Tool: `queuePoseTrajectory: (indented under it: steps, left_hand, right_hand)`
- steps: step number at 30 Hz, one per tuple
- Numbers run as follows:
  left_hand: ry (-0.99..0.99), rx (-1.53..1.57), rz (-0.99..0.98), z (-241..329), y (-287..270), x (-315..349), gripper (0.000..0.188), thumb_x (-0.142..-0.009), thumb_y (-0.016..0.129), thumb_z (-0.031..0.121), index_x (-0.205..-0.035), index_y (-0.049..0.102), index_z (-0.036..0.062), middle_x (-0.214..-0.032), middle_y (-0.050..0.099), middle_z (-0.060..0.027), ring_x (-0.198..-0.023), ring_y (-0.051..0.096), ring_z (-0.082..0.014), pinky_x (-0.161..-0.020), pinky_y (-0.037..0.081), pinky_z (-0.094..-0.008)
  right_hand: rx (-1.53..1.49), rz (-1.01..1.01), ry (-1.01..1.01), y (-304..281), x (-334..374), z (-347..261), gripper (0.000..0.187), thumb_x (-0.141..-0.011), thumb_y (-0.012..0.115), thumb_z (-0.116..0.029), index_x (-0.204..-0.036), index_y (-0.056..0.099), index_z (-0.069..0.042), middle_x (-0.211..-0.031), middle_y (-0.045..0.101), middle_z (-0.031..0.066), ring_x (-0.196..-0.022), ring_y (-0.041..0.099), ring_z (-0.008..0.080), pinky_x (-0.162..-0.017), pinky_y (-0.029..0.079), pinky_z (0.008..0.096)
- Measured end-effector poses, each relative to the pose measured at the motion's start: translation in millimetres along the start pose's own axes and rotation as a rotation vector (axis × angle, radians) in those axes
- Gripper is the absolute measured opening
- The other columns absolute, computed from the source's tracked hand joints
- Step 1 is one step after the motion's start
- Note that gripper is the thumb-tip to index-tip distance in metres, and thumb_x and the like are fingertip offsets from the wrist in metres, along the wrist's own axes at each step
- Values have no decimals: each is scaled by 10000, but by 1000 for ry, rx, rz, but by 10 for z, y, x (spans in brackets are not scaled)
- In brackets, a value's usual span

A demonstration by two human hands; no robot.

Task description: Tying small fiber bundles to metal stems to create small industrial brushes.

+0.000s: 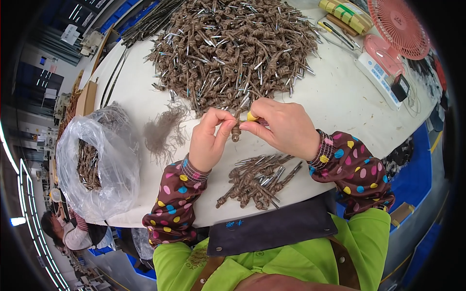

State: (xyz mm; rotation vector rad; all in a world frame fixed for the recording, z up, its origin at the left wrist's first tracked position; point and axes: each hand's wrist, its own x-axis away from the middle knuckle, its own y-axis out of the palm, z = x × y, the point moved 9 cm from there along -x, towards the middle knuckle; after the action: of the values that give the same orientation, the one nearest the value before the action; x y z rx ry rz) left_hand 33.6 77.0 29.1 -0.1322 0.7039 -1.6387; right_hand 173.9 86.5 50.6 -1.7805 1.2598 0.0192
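A brown knotted cord (236, 131) with a looped lower end hangs between my hands, just in front of the big heap. My left hand (205, 140) pinches it from the left with thumb and forefinger. From the right, my right hand (291, 128) is closed at the cord, its thumb tip against the knot. Something small and yellow (251, 116) shows at its forefinger; its kind is unclear. Behind lies a large heap of brown knotted cords (228, 53) with silver metal tips. Closer to me is a smaller pile of the same cords (257, 183).
A clear plastic bag (124, 167) holding brown cords stands left, beside loose brown fibre (165, 130). A pink fan (399, 26), a white power strip (378, 80) and a yellow roll (347, 17) sit at the far right. A person (75, 233) sits beyond the table's left edge.
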Motion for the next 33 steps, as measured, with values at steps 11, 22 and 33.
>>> queuePoseTrajectory:
  steps: [11, 22, 33]
  left_hand:
    - [4, -15, -9, -3, -2, -6, 76, -898, 589, 104, -923, 576, 34, -847, 607, -71, -828, 579, -219, -768, 444, -301]
    - [-53, 89, -60, -76, 39, 16, 92, -924, 557, 124, -924, 551, 32, -814, 586, -50, -744, 543, -164, -726, 432, -270]
    - [-70, 432, -143, -116, 122, -6, 234, -918, 560, 66, -1124, 461, 12, -945, 561, -28, -870, 543, -95, -760, 447, -229]
  right_hand:
    - [-192, -81, 128, 68, -11, 120, 296, -836, 663, -313, -758, 537, -57, -678, 557, 71, -574, 548, 245, -510, 405, 324]
    - [-209, -56, 39, 111, -10, 79, 280, -822, 689, -287, -772, 548, -50, -690, 563, 69, -562, 559, 217, -508, 419, 303]
    - [-265, 24, 175, 80, -5, 196, 335, -807, 684, -359, -791, 537, -58, -703, 585, 76, -615, 588, 252, -550, 439, 334]
